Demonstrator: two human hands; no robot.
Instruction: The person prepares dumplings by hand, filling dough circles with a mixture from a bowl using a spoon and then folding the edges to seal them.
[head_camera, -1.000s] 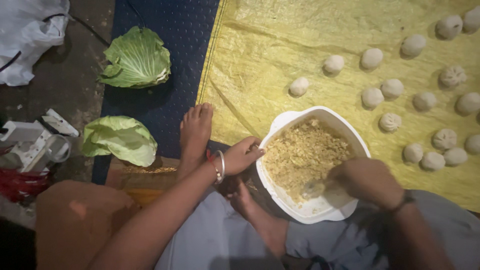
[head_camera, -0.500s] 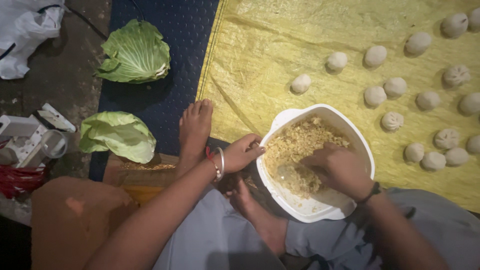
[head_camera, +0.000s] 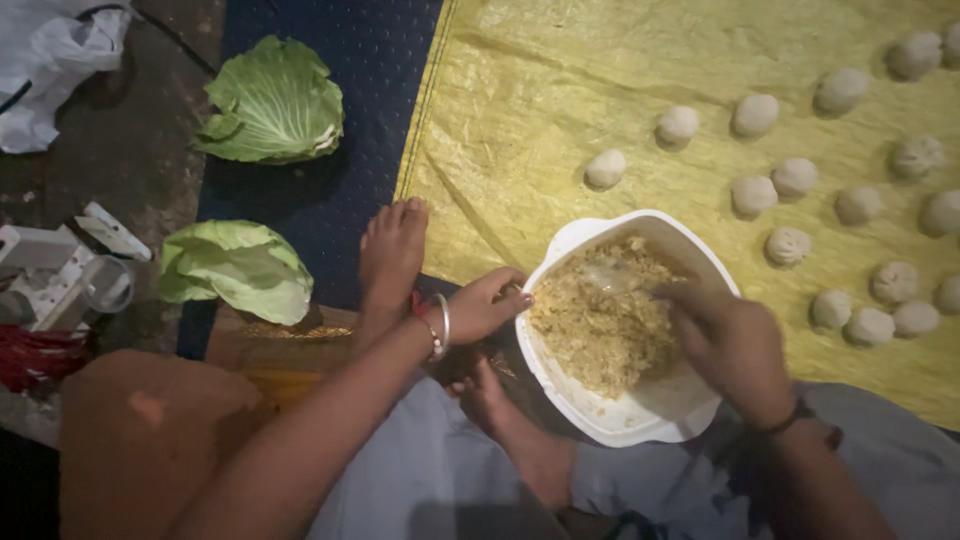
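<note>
A white bowl (head_camera: 660, 412) of crumbly yellowish mixture (head_camera: 600, 320) rests between my legs. My left hand (head_camera: 483, 305) grips the bowl's left rim, a bangle on its wrist. My right hand (head_camera: 728, 340) is down inside the bowl on the right side, fingers curled into the mixture; whether it holds a spoon or a lump is hidden by blur. Several pale round balls (head_camera: 795, 176) lie in rows on the yellow sheet (head_camera: 560, 90) beyond the bowl. My bare foot (head_camera: 392, 250) lies left of the bowl.
Two green cabbage leaves, one (head_camera: 272, 100) on the dark blue mat (head_camera: 360, 60) and one (head_camera: 238, 268) at its edge. A white cloth (head_camera: 50, 60) and white plastic objects (head_camera: 60, 275) sit on the ground at left.
My right hand has moved up from the bowl's lower right through the mixture toward its middle right. The left hand stays on the rim. The view has shifted slightly.
</note>
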